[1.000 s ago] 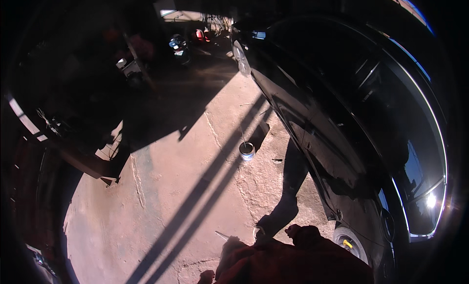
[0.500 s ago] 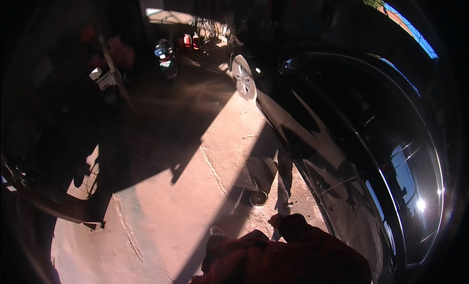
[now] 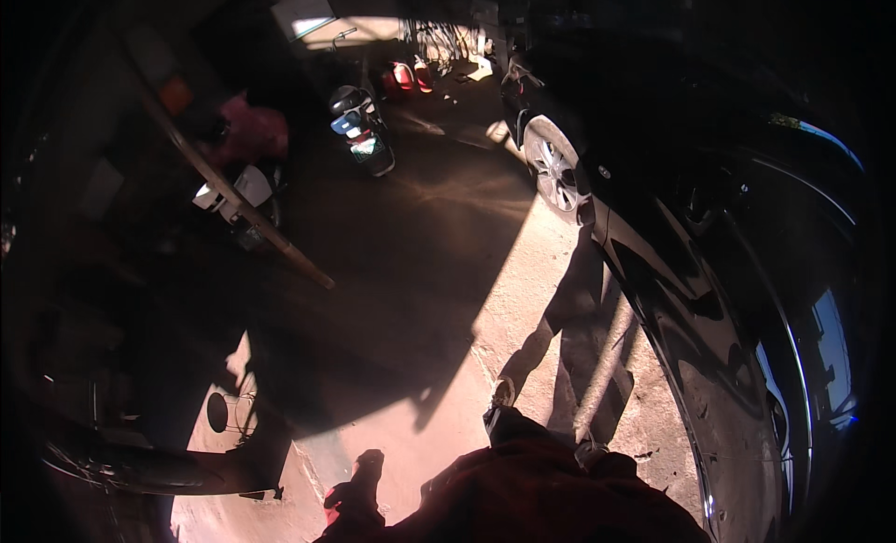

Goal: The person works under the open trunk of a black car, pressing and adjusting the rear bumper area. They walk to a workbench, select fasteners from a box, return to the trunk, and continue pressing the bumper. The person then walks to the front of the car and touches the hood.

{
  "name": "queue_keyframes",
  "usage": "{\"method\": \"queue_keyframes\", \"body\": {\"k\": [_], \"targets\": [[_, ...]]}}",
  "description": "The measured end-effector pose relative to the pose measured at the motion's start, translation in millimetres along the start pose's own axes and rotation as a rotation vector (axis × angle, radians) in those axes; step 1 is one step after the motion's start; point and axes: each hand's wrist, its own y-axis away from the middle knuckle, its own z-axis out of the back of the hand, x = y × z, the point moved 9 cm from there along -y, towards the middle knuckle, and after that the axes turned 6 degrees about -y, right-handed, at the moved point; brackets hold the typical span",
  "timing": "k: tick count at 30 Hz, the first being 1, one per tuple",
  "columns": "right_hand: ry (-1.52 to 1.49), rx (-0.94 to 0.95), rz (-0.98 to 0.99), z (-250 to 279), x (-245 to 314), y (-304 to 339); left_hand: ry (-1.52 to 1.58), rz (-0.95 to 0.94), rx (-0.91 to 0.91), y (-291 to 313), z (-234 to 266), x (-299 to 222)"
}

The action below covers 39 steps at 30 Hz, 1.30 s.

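Note:
Dark red clothing covers my body along the lower edge. My left hand (image 3: 369,466) hangs low on the left over the sunlit floor, at the end of a red sleeve (image 3: 351,510). It is dark, and its fingers do not show separately. Only a small part of my right hand (image 3: 588,447) shows beside the dark sleeve on the right, near the black car (image 3: 667,263). Whether it holds anything is hidden. In front of my body a shoe (image 3: 502,394) stands on the floor (image 3: 523,291).
The car's side runs along the right, its silver-spoked wheel (image 3: 557,174) ahead. A long pole (image 3: 233,197) slants at the left, near a white object (image 3: 250,185). Red containers (image 3: 411,76) stand at the back. A curved dark panel (image 3: 149,468) lies lower left.
My view has turned, so the car and wheel sit farther right. My left hand has come into view. A shoe shows ahead, and the round floor fitting is out of sight.

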Motion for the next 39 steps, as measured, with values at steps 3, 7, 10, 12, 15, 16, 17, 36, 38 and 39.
{"method": "queue_keyframes", "body": {"k": [3, 7, 10, 12, 15, 16, 17, 36, 38, 39], "targets": [[0.127, -0.089, 0.252, 54, 178, -72, -0.013, -0.054, 0.080, -18, 2, -23], [-0.039, -0.127, 0.639, 155, 459, -89, 0.183, 0.262, 0.184, -42, 5, -27], [-0.181, -0.106, 0.764, 227, 641, -61, 0.425, 0.499, 0.197, -82, 7, -51], [-0.241, -0.073, 0.787, 252, 721, -64, 0.365, 0.507, 0.285, -125, 2, -76], [-0.240, -0.132, 0.778, 276, 763, -126, 0.364, 0.332, 0.445, -236, -15, -127], [-0.207, -0.119, 0.736, 280, 757, -160, 0.250, 0.194, 0.413, -283, -13, -147], [-0.108, -0.139, 0.712, 285, 744, -192, 0.122, 0.035, 0.361, -334, -7, -175], [-0.147, -0.199, -0.078, 465, 932, -473, -0.150, -0.097, 0.167, -1096, 270, -526], [0.888, 0.136, 0.450, 472, 1061, -512, 0.211, 0.080, 0.281, -1102, 265, -542], [0.427, -0.096, 0.285, 532, 1105, -531, 0.107, 0.075, 0.329, -1111, 264, -562]]}}
